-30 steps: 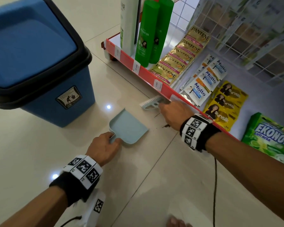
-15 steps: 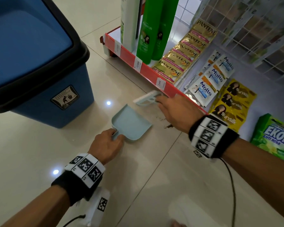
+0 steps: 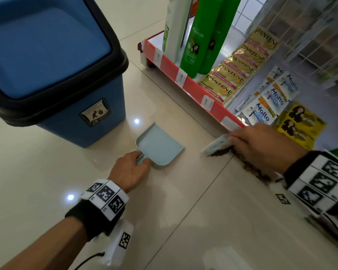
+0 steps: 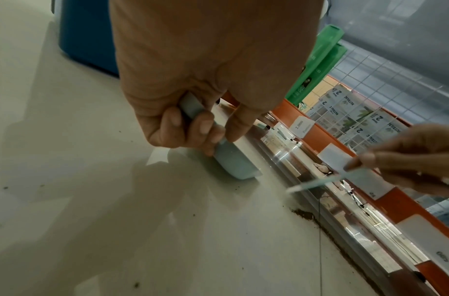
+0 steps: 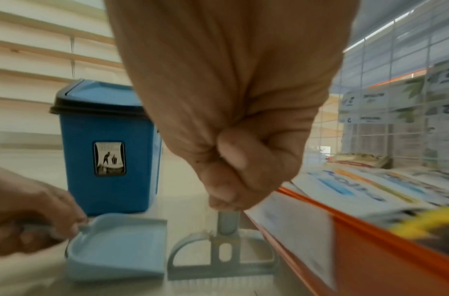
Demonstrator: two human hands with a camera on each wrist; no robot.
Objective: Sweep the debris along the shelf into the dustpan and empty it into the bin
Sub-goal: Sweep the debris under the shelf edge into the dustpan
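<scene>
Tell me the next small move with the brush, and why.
Probably draw the brush leftward so it pushes the debris toward the dustpan: the brown pile lies against the bristles, bare floor separates it from the pan's lip, and the left hand holds the pan flat.

Bare forearms wear black wristbands (image 3: 90, 221) topped with white marker-printed blocks (image 3: 105, 195), a thin black cable (image 3: 86, 261) trailing.

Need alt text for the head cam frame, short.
A person's right hand drags a small brush through brown debris along the foot of a red-edged shelf, while the left hand holds a pale blue dustpan flat on the tiled floor. A lidded blue bin stands just beyond.
</scene>
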